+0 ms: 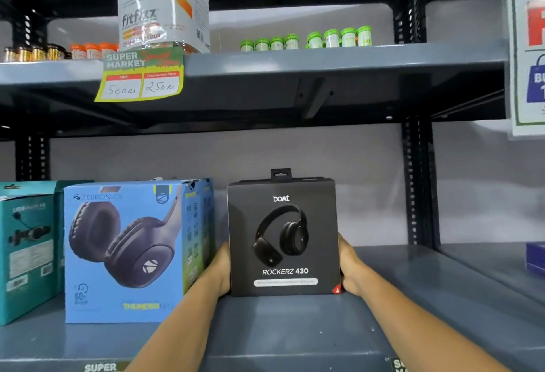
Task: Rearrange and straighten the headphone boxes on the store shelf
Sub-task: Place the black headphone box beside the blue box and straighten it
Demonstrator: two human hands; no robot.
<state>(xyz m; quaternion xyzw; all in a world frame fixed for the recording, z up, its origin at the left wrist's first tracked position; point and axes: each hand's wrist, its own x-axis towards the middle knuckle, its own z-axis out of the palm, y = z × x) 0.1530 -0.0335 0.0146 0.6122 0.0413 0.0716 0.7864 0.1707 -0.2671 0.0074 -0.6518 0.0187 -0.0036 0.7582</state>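
A black boAt Rockerz 430 headphone box (283,236) stands upright, front facing me, on the grey lower shelf (295,324). My left hand (219,271) presses its left side and my right hand (349,268) its right side, fingers hidden behind the box. To its left a blue Zebronics headphone box (124,250) stands upright, turned slightly, with a gap between the two. A teal headset box (26,250) stands at the far left, partly cut off by the frame edge.
The upper shelf (324,57) carries a large FitFizz jar (162,6), small green-capped bottles (306,38), orange and gold jars at left, and a yellow price tag (141,79). A black upright post (417,183) stands right of the box. A dark blue item (535,256) sits at far right.
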